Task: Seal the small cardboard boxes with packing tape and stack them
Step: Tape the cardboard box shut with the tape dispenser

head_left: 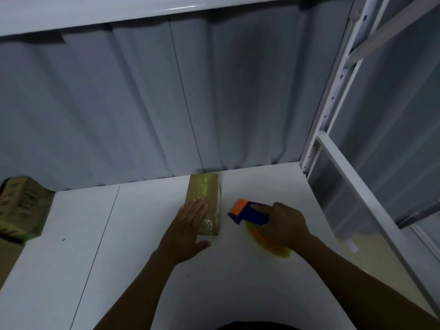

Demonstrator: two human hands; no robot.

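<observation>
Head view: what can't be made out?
Hidden: near-left top of the small brown cardboard box, under the left hand.
Hidden: rear of the blue and orange tape dispenser, inside the gripping right hand; yellow tape roll blurred.
Cut off: green printed package, by the left edge; print unreadable.

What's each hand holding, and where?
Right hand grips blue and orange plastic tape dispenser by its blue body; left hand rests flat on brown cardboard box.

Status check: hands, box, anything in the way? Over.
Left hand flat on small cardboard box, tape along its top. Right hand grips tape dispenser, right of box. Green package far left, out of the way.
</observation>
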